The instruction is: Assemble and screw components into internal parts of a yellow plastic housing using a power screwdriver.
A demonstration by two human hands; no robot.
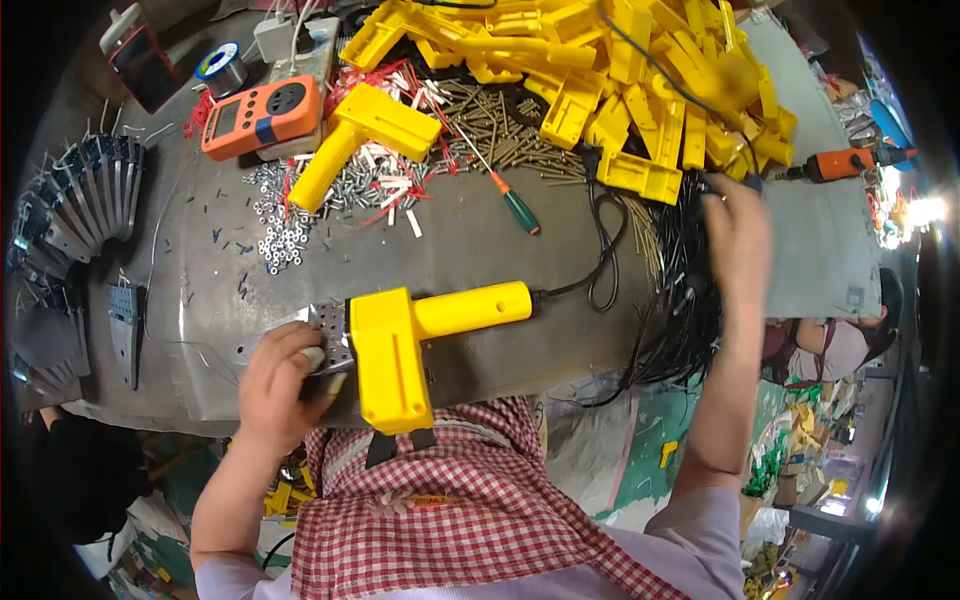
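Observation:
A yellow gun-shaped tool housing (pixel 392 360) lies near the table's front edge, its handle pointing right. A black power cord (pixel 575 287) runs out of the handle's end. At its left a perforated metal plate (pixel 334 330) sticks out, and my left hand (pixel 278 380) is closed around that plate. Farther right my right hand (pixel 738 235), slightly blurred, reaches to the top of a bundle of black cords (pixel 680 290). Its fingers are bent around a black cord at the edge of the yellow parts; the exact grip is partly hidden.
Yellow housing halves (pixel 640 90) are heaped at the back. Another yellow gun housing (pixel 365 135) rests on screws and small white pieces, beside an orange meter (pixel 262 117). A green-handled screwdriver (pixel 515 205) lies mid-table. Metal plates (pixel 90 190) stand at left, an orange power screwdriver (pixel 845 164) at right.

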